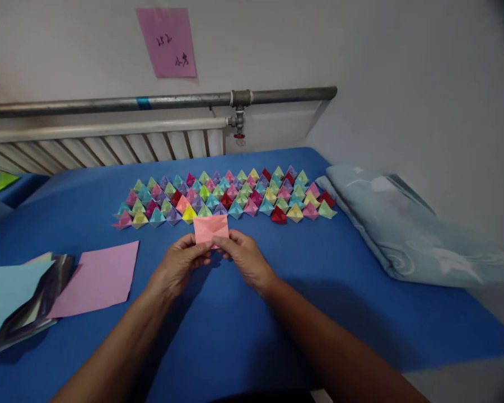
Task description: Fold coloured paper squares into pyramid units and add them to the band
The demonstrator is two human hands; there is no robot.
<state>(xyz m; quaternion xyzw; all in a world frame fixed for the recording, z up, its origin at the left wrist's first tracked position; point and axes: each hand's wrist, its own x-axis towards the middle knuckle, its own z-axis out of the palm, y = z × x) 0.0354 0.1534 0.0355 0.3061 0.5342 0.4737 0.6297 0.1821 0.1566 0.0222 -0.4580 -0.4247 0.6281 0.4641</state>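
Observation:
A small folded piece of salmon-pink paper [211, 225] is held up between my two hands, over the blue surface. My left hand [180, 263] pinches its lower left part, thumb in front. From the other side, my right hand [246, 254] grips the lower right part, its thumb pressed on the front near the bottom middle. Creases run across the paper's face; its back is hidden. Just beyond it stand rows of small folded paper boats [251, 207] in many colours, several deep.
At left lie a pink sheet [105, 277] and a stack of coloured paper [14, 294]. A folded pale blue cloth [415, 229] rests at right. Behind the blue surface [319, 257] are a radiator [109, 146], a metal pipe [185, 101] and a pink note [168, 45] on the wall.

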